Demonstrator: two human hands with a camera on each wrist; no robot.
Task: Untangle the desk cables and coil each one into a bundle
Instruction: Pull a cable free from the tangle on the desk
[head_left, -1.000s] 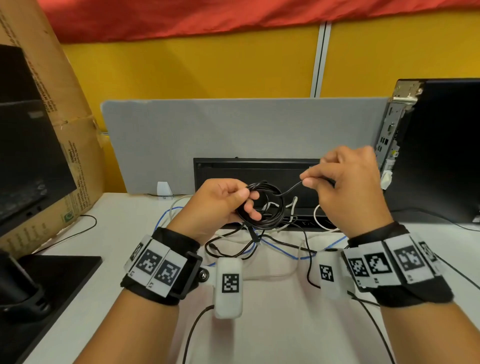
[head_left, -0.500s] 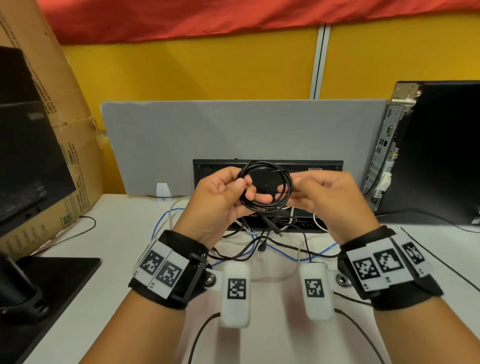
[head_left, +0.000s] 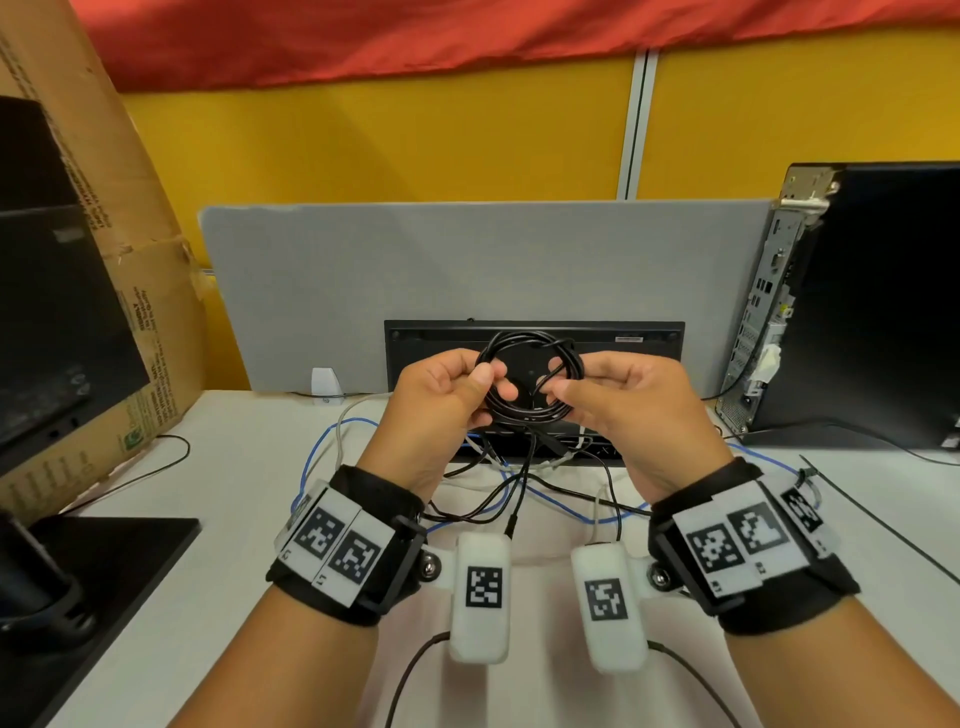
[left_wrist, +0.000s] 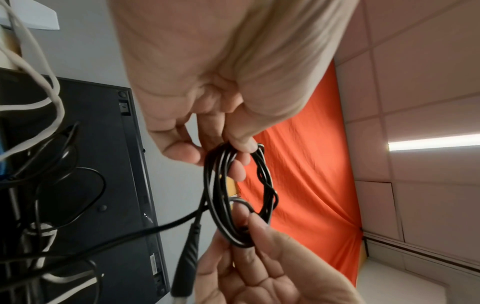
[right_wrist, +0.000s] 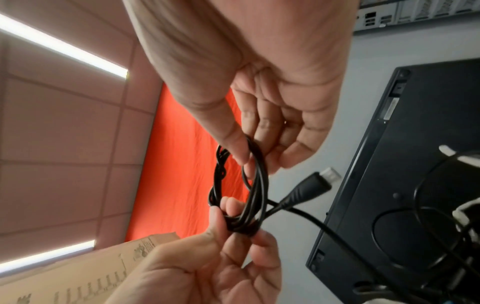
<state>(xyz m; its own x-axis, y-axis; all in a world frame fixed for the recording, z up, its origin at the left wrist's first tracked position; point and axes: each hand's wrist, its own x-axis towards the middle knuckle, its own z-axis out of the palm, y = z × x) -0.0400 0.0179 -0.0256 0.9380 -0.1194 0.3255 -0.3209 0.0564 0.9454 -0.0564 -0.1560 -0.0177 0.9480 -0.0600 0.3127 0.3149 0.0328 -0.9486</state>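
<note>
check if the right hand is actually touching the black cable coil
Touching. In the right wrist view the right hand pinches the black cable coil between thumb and fingers; the head view agrees.

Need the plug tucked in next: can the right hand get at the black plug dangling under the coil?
Probably yes. The plug hangs free just below the coil, nothing covering it, but the right hand grips the coil and must let go first.

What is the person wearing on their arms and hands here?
Both forearms are bare, with no sleeves or gloves. Each wrist carries a black strap with white square-coded marker tags and a white rounded camera pod bearing its own marker. A thin dark cable trails from each pod.
</note>
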